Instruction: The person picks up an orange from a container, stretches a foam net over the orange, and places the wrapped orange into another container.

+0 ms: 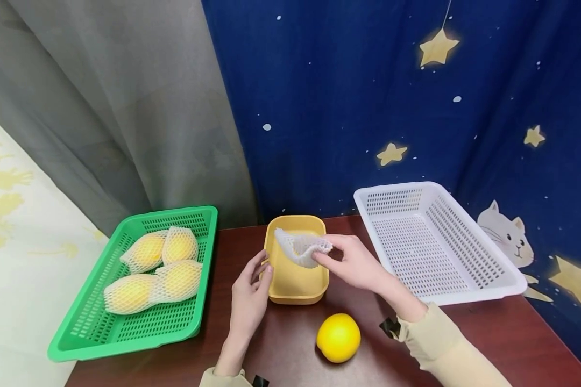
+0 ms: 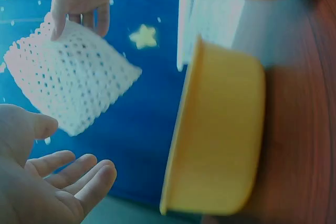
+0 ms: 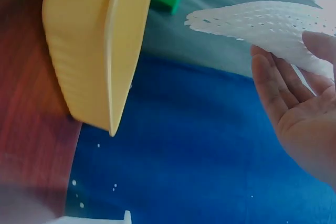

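Pinched between the thumb and fingers of my right hand [image 1: 351,260] is a white foam fruit net [image 1: 297,250], held over the yellow bin [image 1: 297,293]. In the left wrist view the foam net [image 2: 73,77] hangs as a flattened sleeve with nothing inside. My left hand [image 1: 249,301] is beside the bin's left side, fingers loosely bent and apart from the net; the left wrist view shows this hand [image 2: 58,171] with its palm bare. A bare yellow lemon-like fruit [image 1: 339,337] lies on the table in front of the bin.
At the left, a green basket [image 1: 200,301] holds several yellow fruits [image 1: 179,279] in white foam nets. To the right stands a white basket [image 1: 416,236] with slotted walls. Curtains [image 1: 319,107] hang behind the dark red table [image 1: 271,344].
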Available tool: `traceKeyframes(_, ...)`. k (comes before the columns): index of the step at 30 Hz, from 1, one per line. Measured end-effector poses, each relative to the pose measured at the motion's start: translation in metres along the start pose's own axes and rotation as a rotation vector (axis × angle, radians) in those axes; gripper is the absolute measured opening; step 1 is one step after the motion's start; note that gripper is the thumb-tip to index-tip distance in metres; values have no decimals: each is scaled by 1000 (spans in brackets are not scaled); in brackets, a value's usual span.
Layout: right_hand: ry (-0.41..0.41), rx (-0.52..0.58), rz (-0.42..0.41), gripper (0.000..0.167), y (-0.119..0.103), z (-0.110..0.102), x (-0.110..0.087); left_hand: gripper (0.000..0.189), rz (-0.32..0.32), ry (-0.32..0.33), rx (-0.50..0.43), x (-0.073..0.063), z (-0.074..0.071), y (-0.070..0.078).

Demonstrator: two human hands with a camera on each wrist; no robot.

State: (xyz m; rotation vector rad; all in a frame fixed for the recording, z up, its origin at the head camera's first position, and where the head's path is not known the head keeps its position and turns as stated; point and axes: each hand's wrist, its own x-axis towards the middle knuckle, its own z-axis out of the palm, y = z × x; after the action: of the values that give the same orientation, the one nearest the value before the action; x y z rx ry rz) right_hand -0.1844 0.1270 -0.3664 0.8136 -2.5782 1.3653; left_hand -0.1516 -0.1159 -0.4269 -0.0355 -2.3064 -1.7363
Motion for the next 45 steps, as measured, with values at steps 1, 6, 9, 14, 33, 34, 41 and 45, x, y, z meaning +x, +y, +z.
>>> traceKeyframes(1, 14, 25, 0, 13, -1, 1, -5, 44, 3, -14, -8, -1, 2, 3)
traceKeyframes(6, 38, 126, -14, 15, -4, 9, -22, 48, -22, -67, -88, -7, 7, 11)
traceKeyframes(9, 35, 185, 3, 16, -5, 13, -31, 50, -34, -105, -128, -8, 10, 13)
traceKeyframes(14, 18, 223, 35, 21, -1, 17, -44, 57, -41, -179, -187, -12, 14, 13)
traceKeyframes(33, -274, 363, -195, 49, 17, 27, -67, 53, -122, -181, -261, -18, 21, 8)
traceKeyframes(34, -268, 402, -207, 43, 17, 28, -66, 53, -111, -183, -270, -17, 21, 9)
traceKeyframes(41, -12, 347, -58, 20, 14, 38, -61, 48, -136, -230, -311, -20, 34, 12)
traceKeyframes(45, 83, 316, 86, 7, 17, 44, -60, 46, -157, -282, -339, -26, 43, 9)
